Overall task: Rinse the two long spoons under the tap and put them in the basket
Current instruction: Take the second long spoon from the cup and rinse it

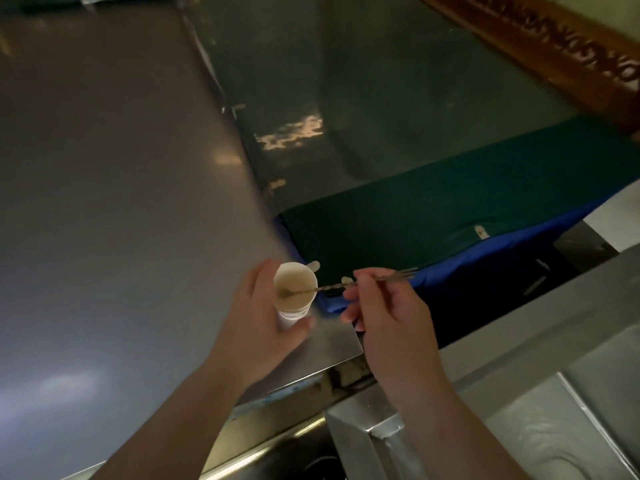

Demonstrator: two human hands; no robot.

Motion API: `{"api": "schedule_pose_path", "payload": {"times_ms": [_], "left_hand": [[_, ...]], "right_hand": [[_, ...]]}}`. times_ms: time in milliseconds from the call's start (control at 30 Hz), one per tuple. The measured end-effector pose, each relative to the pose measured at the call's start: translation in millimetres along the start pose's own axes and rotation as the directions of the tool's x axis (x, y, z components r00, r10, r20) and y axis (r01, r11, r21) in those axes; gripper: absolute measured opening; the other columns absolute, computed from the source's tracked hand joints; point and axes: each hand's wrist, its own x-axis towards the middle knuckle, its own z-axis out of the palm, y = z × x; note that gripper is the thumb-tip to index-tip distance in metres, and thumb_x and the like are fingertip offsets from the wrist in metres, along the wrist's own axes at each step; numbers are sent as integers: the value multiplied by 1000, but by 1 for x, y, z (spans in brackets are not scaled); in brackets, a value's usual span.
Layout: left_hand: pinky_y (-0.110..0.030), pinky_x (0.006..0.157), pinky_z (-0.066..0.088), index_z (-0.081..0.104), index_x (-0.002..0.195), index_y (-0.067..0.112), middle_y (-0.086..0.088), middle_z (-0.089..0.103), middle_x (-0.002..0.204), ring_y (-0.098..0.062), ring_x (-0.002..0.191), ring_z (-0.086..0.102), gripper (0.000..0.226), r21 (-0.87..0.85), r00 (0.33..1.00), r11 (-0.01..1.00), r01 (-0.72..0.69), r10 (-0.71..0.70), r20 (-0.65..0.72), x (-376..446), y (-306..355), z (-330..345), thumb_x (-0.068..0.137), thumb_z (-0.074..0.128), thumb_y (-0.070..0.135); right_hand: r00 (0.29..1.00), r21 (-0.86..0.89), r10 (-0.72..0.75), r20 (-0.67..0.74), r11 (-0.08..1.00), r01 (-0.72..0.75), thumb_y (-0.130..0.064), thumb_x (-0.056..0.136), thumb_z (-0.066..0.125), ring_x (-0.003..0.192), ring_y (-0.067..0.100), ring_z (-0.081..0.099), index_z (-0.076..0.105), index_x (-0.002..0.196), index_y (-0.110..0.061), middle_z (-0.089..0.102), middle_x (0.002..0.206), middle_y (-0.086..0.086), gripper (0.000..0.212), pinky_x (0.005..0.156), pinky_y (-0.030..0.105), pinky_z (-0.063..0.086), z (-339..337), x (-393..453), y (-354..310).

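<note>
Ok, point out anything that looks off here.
Nothing is spilled or broken. The left hand holds a cup with pale residue inside, and the right hand holds the long spoons dipped into it. The counter edge looks grimy. The frame is blurred.

The steel counter (114, 188) is bare across its whole left and far area. Its near right corner is occupied: the left hand (258, 320) is wrapped around a white paper cup (295, 289), and a long spoon (346, 284), pinched by the right hand (388, 317), spans the gap to the right. Beyond the right edge, green cloth (433, 216) over blue fabric (491, 254) blocks that side. The steel sink surround (540, 386) lies near right.
</note>
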Motion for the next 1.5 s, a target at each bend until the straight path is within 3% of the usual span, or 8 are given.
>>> {"api": "schedule_pose_path", "payload": {"times_ms": [200,500,667,933,1067,1267,1400,1500], "left_hand": [[-24,72,45,45,109,43,17,56,105,-3,93,57,49,-102,998,994,46,-51,-46,9,-12,13,71,76,48],[-20,80,45,43,119,46,23,52,109,-2,99,57,60,-128,995,988,91,-94,-20,8,-12,13,72,81,44],[-25,80,50,39,112,56,21,53,108,-8,97,59,64,-125,992,984,126,-128,-9,9,-7,10,69,85,40],[-43,103,33,26,145,28,5,30,148,-24,135,29,102,103,991,994,31,-18,-130,0,34,0,64,85,43],[-34,97,36,39,136,27,7,40,135,-18,124,41,68,85,954,973,-213,226,-196,-3,80,13,77,70,39],[-26,83,48,58,111,26,12,60,105,-4,96,59,26,-145,926,917,-371,378,22,-13,167,95,85,57,33],[-23,82,47,62,110,19,10,62,101,-4,92,60,24,-206,830,846,-492,527,184,-36,225,160,86,63,24],[-18,85,44,62,113,15,5,64,104,-9,97,60,27,-217,738,784,-582,621,265,-54,263,201,86,64,20]], "right_hand": [[994,-75,-79,-72,994,74,-39,96,45,71,0,66,63,93,-37,70,80,-10,19,62,5,46,3,0,-8],[957,-53,-161,-242,987,153,-35,97,44,65,8,68,65,88,-41,72,80,-7,24,57,22,50,-20,-18,-24],[936,264,67,-344,964,28,-20,101,46,59,16,66,72,81,-30,72,73,4,34,56,26,49,-40,-26,-18],[842,805,403,-358,591,60,-10,98,48,54,16,63,65,84,-4,67,62,9,23,51,25,51,-89,-47,-1],[746,793,458,-484,589,153,-14,99,45,61,18,58,59,80,-7,61,72,8,25,60,28,43,-132,-74,6],[531,805,618,-580,534,258,-21,102,40,64,20,49,54,79,-10,56,74,11,30,61,29,37,-219,-136,22],[402,787,678,-616,501,361,-28,105,32,57,18,51,55,79,-13,62,44,1,38,60,29,38,-273,-180,41],[333,712,645,-688,514,478,-26,104,34,45,13,59,58,79,-14,64,49,-1,37,59,29,40,-300,-213,62]]}}
